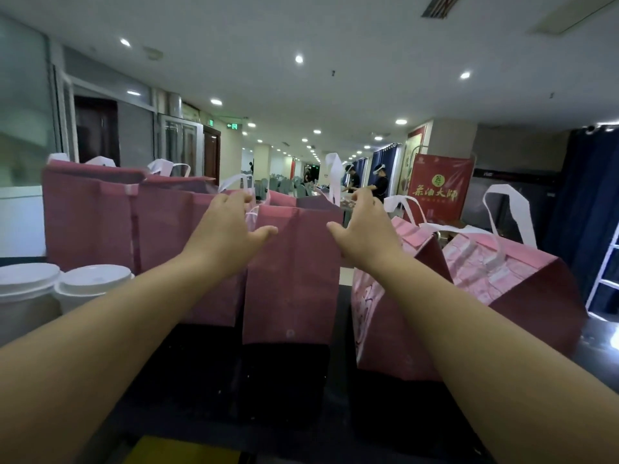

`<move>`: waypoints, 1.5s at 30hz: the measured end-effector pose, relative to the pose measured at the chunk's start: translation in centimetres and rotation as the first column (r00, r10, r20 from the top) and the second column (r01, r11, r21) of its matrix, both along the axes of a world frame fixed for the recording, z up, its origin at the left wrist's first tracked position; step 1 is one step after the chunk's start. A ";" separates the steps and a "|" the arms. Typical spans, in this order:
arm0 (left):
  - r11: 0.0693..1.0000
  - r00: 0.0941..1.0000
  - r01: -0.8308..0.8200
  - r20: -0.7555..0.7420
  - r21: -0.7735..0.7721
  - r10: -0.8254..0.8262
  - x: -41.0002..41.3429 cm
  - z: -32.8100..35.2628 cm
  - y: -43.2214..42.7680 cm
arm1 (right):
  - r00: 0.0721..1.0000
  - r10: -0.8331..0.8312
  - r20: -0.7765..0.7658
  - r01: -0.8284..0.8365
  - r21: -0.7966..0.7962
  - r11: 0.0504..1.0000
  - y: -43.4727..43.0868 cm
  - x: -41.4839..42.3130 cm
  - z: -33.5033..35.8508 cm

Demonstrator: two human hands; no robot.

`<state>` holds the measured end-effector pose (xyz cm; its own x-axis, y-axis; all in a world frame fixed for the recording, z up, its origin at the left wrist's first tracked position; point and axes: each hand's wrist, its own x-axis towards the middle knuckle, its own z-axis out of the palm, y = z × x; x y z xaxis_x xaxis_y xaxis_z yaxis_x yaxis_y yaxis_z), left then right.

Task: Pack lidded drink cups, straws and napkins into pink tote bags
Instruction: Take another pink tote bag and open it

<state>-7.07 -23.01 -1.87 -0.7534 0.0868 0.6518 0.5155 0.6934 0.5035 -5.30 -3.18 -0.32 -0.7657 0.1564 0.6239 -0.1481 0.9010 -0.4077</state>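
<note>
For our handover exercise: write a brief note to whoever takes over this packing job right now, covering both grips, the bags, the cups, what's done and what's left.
Left grip: at the middle tote bag's left rim, thumb spread; hold unclear.
Right grip: likewise at its right rim.
Two lidded cups stand left of the bags, unpacked.
Other totes stand either side; contents hidden.
Done: cannot tell. Left: pack cups, straws, napkins; none of the latter in view.

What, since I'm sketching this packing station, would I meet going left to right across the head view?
Lidded cups → left hand → centre tote bag → right hand → far-right tote bag.
</note>
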 end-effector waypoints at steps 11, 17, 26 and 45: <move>0.992 0.998 0.053 0.029 0.111 -0.057 -1.3 -0.3 0.9 | 0.990 0.058 -0.124 -0.077 -0.152 0.985 0.9 -0.1 -1.0; 0.979 0.988 0.129 -0.101 0.157 -0.114 2.6 1.2 0.0 | 0.914 0.094 -0.394 -0.149 -0.113 0.982 -0.2 4.7 -0.2; 0.906 0.942 0.285 -0.268 0.312 -0.204 13.2 2.3 -4.5 | 0.856 0.152 -0.494 -0.242 -0.123 0.962 -4.6 16.4 1.4; 0.899 0.943 0.328 -0.150 0.289 -0.296 32.1 -10.6 -19.2 | 0.883 0.266 -0.386 -0.440 -0.487 0.754 -19.4 32.6 -13.3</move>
<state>25.05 -42.25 -12.48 -0.6497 0.0911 0.7547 0.7389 0.3091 0.5988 27.26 -22.57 -13.61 -0.6447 0.2888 0.7078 -0.5930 0.3954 -0.7014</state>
